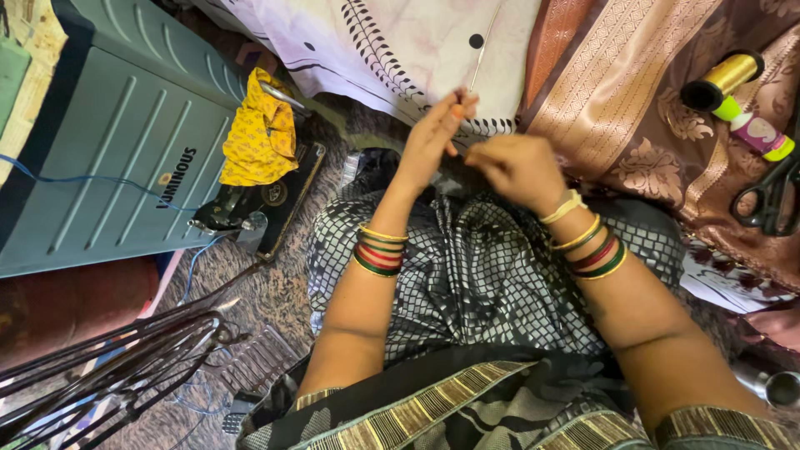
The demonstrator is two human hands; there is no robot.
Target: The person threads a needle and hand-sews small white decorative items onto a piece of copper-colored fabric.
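A thin thread (482, 52) runs up from the left hand (435, 137), its long axis nearly upright in the view, leaning a little to the right as it rises over the white cloth (400, 42). The left hand is raised, fingers pinched together at the tips on the thread's lower end. The right hand (517, 167) sits just beside it, fingers curled and closed; whether it grips the thread or a needle is too small to tell. Both hands hover above the checked cloth (475, 267) on the lap — each wrist carries a stack of bangles, red, green and gold.

To the right lies a brown brocade cloth (633, 108) with one gold spool (723, 79), one small green-capped bottle (757, 133) and one pair of black scissors (771, 196) at the edge. To the left, one yellow rag (260, 133) is draped over a black sewing machine (267, 200), next to one grey-green case (117, 142). A bundle of dark rods (108, 358) lies at the lower left, and a metal cup (783, 387) shows at the lower right
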